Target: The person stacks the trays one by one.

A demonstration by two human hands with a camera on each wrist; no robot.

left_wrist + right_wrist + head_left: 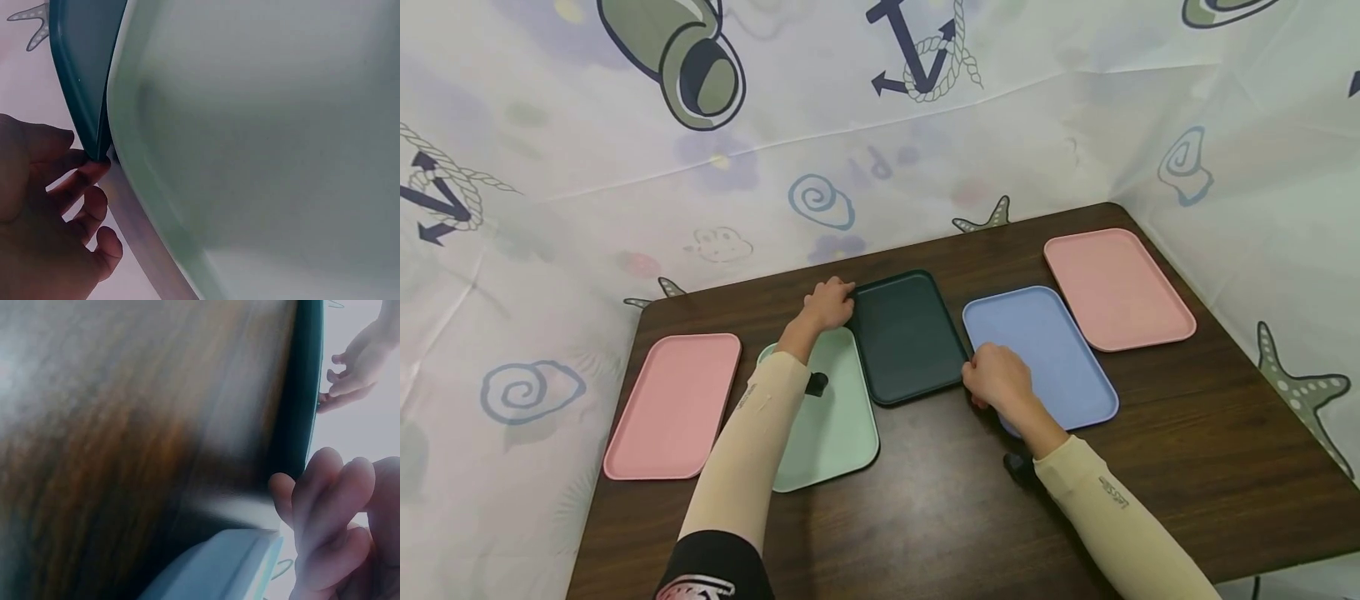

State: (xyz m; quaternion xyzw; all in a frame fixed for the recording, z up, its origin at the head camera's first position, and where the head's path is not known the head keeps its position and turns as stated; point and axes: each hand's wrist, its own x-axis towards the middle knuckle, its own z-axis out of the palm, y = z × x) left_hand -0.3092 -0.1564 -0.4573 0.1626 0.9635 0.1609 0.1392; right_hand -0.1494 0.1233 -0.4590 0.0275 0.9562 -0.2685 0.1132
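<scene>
A dark green rectangular tray [910,342] lies at the middle of the table, between both hands. My left hand [830,303] holds its far left corner; in the left wrist view the fingertips [97,167] touch that corner from beneath. At the near right corner, my right hand [998,377] grips the rim with curled fingers [331,506]. The light green tray [831,425] sits close along the left side, partly under my left forearm. A blue tray [1045,350] is on the right, its left edge partly covered by my right hand.
One pink tray [673,408] lies at the table's left end, another pink tray [1120,287] at the far right corner. The dark wooden table [910,508] stands against patterned cloth walls [820,125] at the back and sides.
</scene>
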